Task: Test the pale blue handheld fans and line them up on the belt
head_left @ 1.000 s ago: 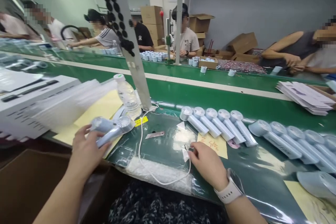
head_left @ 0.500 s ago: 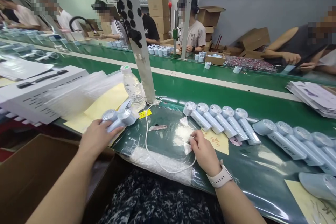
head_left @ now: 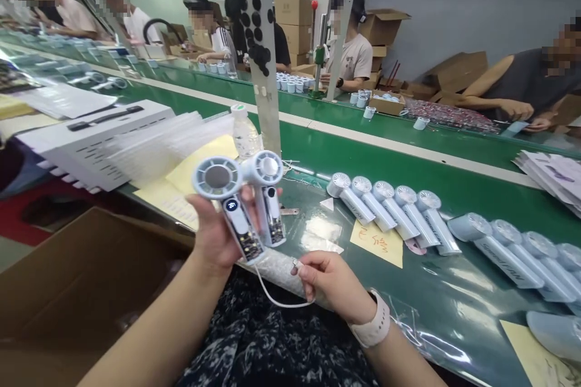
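My left hand [head_left: 216,234] is closed around two pale blue handheld fans [head_left: 242,202], held upright in front of me with their round heads at the top. One fan shows a lit display with digits. My right hand [head_left: 329,283] pinches the plug end of a white charging cable [head_left: 276,297], just right of the fans' lower ends. The cable loops down and back under the fans. A white watch sits on my right wrist.
Rows of pale blue fans [head_left: 390,211] lie on the green bench [head_left: 454,266] to the right. A water bottle [head_left: 245,133], a metal post [head_left: 267,103] and stacked white boxes [head_left: 91,139] stand left. An open cardboard box [head_left: 82,290] sits below. Several people work across the green conveyor [head_left: 363,151].
My left hand lifted the two fans off the bench and turned them upright. My right hand drew the cable's plug end back toward me, close to the fans.
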Demonstrator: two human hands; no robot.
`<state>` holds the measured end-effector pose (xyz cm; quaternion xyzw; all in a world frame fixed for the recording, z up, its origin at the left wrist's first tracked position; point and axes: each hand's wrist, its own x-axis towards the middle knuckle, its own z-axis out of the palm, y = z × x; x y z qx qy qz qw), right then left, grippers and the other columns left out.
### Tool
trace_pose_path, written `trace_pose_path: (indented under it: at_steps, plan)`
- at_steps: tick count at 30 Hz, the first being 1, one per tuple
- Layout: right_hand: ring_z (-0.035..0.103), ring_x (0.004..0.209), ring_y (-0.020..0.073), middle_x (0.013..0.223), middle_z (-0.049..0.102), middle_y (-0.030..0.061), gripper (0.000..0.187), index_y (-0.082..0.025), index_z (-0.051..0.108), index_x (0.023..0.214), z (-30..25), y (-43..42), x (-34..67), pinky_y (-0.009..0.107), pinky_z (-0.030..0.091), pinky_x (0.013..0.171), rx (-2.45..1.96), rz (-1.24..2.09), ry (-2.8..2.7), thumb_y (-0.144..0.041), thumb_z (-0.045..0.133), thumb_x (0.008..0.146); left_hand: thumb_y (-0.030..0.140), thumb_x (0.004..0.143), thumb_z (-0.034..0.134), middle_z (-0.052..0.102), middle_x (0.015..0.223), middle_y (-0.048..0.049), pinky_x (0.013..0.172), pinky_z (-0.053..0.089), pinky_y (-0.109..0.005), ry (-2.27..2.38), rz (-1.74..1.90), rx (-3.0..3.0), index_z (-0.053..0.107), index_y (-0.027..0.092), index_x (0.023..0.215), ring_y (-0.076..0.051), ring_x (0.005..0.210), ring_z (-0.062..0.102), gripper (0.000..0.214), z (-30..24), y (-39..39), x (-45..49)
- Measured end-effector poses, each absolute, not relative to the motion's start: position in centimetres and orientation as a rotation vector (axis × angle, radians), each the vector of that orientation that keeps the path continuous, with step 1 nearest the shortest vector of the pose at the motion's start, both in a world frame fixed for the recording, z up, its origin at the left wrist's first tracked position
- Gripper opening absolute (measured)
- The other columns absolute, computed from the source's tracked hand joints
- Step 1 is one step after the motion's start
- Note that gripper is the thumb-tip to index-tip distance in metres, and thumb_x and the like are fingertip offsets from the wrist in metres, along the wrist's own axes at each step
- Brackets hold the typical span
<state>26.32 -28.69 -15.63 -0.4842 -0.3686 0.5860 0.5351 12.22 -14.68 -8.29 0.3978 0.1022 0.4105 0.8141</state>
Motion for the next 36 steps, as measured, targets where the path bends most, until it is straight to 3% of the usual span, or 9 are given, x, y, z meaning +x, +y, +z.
trace_pose_path:
  at_steps: [4, 11, 16, 20, 24, 27, 30, 33, 36]
  plan:
    - [0.057, 0.052, 0.0131, 0.055, 0.060, -0.0015, 0.024, -0.018, 0.066, 0.070, -13.6, -28.9, 23.8, 0.024, 0.046, 0.054, -1.176, 1.245, -1.021, -0.038, 0.070, 0.083, 0.084, 0.051, 0.074, 0.075, 0.091, -0.0103, 0.079, 0.061, -0.040, 0.159, 0.846, 0.891, 0.065, 0.018, 0.067, -0.030, 0.092, 0.072, 0.068, -9.0, -15.9, 13.5]
    - [0.056, 0.048, 0.0133, 0.051, 0.059, -0.0019, 0.023, -0.019, 0.062, 0.065, -13.2, -29.0, 22.2, 0.024, 0.046, 0.055, -1.120, 1.113, -1.005, -0.033, 0.063, 0.084, 0.084, 0.057, 0.070, 0.073, 0.075, -0.0070, 0.080, 0.060, -0.037, 0.119, 0.945, 0.965, 0.070, 0.017, 0.064, -0.028, 0.085, 0.072, 0.067, -9.1, -16.8, 13.9]
    - [0.059, 0.055, 0.0130, 0.054, 0.063, -0.0001, 0.027, -0.018, 0.063, 0.062, -13.4, -29.5, 22.8, 0.023, 0.046, 0.061, -1.139, 1.051, -1.066, -0.030, 0.063, 0.086, 0.084, 0.055, 0.071, 0.075, 0.090, -0.0073, 0.080, 0.061, -0.036, 0.141, 0.860, 0.885, 0.067, 0.018, 0.066, -0.025, 0.083, 0.072, 0.067, -9.6, -17.1, 13.9]
    - [0.057, 0.050, 0.0126, 0.054, 0.061, -0.0007, 0.030, -0.018, 0.062, 0.067, -13.3, -29.4, 22.1, 0.024, 0.047, 0.057, -1.112, 1.128, -0.962, -0.041, 0.065, 0.086, 0.083, 0.054, 0.073, 0.074, 0.096, -0.0087, 0.072, 0.061, -0.034, 0.201, 0.932, 0.822, 0.064, 0.017, 0.063, -0.024, 0.083, 0.071, 0.067, -9.9, -17.1, 13.7]
    - [0.047, 0.037, 0.0109, 0.046, 0.052, -0.0032, 0.048, -0.019, 0.058, 0.068, -13.9, -29.2, 21.0, 0.022, 0.037, 0.042, -1.150, 1.280, -0.867, -0.064, 0.065, 0.081, 0.083, 0.054, 0.072, 0.075, 0.089, -0.0076, 0.070, 0.061, -0.033, 0.218, 0.963, 0.829, 0.066, 0.018, 0.063, -0.024, 0.079, 0.071, 0.066, -10.6, -17.2, 13.2]
    - [0.043, 0.037, 0.0095, 0.043, 0.047, -0.0045, 0.054, -0.020, 0.054, 0.061, -14.4, -29.2, 20.6, 0.021, 0.033, 0.040, -1.216, 1.261, -0.911, -0.069, 0.066, 0.079, 0.085, 0.054, 0.070, 0.076, 0.092, -0.0087, 0.069, 0.061, -0.034, 0.232, 0.937, 0.848, 0.066, 0.018, 0.063, -0.025, 0.079, 0.072, 0.068, -11.0, -17.3, 13.0]
    - [0.040, 0.035, 0.0095, 0.043, 0.043, -0.0072, 0.056, -0.020, 0.054, 0.068, -14.7, -29.3, 20.3, 0.021, 0.029, 0.040, -1.177, 1.279, -0.820, -0.074, 0.064, 0.078, 0.085, 0.055, 0.070, 0.075, 0.086, -0.0084, 0.069, 0.061, -0.033, 0.235, 0.956, 0.878, 0.066, 0.017, 0.064, -0.024, 0.077, 0.071, 0.068, -11.2, -17.4, 13.0]
    - [0.046, 0.040, 0.0121, 0.047, 0.046, -0.0061, 0.052, -0.020, 0.056, 0.074, -14.6, -29.3, 20.4, 0.024, 0.035, 0.046, -1.134, 1.294, -0.860, -0.071, 0.060, 0.084, 0.086, 0.055, 0.069, 0.075, 0.087, -0.0079, 0.066, 0.060, -0.034, 0.211, 0.948, 0.885, 0.066, 0.018, 0.063, -0.025, 0.077, 0.071, 0.068, -11.0, -17.4, 13.2]
    - [0.059, 0.066, 0.0178, 0.068, 0.061, 0.0022, 0.040, -0.019, 0.060, 0.077, -13.8, -29.4, 21.1, 0.030, 0.044, 0.066, -1.235, 1.104, -1.096, -0.056, 0.053, 0.094, 0.085, 0.053, 0.070, 0.076, 0.097, -0.0081, 0.071, 0.061, -0.035, 0.227, 0.959, 0.834, 0.065, 0.017, 0.062, -0.026, 0.086, 0.071, 0.069, -10.7, -17.2, 13.2]
